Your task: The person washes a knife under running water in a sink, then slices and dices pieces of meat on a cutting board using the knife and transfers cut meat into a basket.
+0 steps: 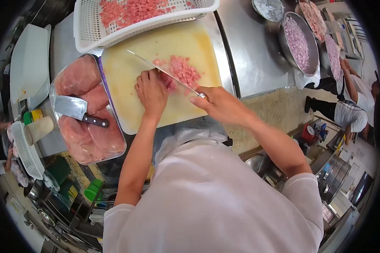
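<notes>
My right hand (pixel 223 103) is wrapped round the handle of a long knife (pixel 177 79), whose blade points up and left over the meat. Beside the blade, my left hand (pixel 152 93) presses with curled fingers on a piece of raw meat (pixel 169 82), largely hidden under it. Small diced meat (pixel 185 71) lies just right of the blade on the yellowish cutting board (pixel 131 114). Left of the board, a tray (pixel 122 154) holds large raw meat pieces (pixel 78 76), with a cleaver (pixel 73 106) resting on top.
A white perforated basket (pixel 86 33) of diced meat stands behind the board. Bowls of chopped purplish food (pixel 297 42) are at the upper right. White containers (pixel 29 63) sit at the left. Two people (pixel 352 95) stand at the far right; other hands show at the far left.
</notes>
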A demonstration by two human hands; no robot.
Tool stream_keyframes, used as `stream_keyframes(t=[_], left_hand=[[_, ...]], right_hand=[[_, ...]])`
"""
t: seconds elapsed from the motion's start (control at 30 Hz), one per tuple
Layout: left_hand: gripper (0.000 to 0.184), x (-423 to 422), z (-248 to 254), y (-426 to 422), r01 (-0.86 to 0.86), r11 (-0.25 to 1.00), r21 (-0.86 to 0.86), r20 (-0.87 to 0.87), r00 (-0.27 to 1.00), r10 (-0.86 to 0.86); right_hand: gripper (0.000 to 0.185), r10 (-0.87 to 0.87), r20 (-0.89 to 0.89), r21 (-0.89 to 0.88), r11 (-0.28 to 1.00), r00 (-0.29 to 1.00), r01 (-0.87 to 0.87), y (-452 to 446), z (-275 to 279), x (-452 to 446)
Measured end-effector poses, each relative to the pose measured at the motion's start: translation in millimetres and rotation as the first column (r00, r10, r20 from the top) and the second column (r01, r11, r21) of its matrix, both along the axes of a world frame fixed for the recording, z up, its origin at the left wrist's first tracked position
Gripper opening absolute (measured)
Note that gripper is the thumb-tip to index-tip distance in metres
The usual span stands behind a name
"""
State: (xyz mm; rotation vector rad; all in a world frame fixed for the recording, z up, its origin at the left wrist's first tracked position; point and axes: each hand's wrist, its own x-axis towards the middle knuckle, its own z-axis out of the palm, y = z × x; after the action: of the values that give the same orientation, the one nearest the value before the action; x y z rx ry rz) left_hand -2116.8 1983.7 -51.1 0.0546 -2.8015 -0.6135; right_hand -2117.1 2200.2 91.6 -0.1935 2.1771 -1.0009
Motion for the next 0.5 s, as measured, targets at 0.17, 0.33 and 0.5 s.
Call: stream_keyframes(t=[0.17, 0.33, 0.5], left_hand=[[0.021, -1, -5, -2, 0.004, 1.0, -0.002, 0.0, 1.0, -0.004], [0.017, -1, -5, 0, 0.01, 0.997, 0.078, -0.058, 0.998, -0.005], [0.019, -1, -8, 0, -0.032, 0.999, 0.007, -0.014, 0.999, 0.032]], right_hand=[[0.047, 0.065, -0.462, -0.14, 0.979, 0.885, -0.145, -41, -101, -37], [0.048, 0.085, -0.197, -0.081, 0.991, 0.977, -0.103, -31, -53, -46], [0.051, 0.11, 0.02, 0.024, 0.994, 0.994, -0.11, 1, -37, -23]])
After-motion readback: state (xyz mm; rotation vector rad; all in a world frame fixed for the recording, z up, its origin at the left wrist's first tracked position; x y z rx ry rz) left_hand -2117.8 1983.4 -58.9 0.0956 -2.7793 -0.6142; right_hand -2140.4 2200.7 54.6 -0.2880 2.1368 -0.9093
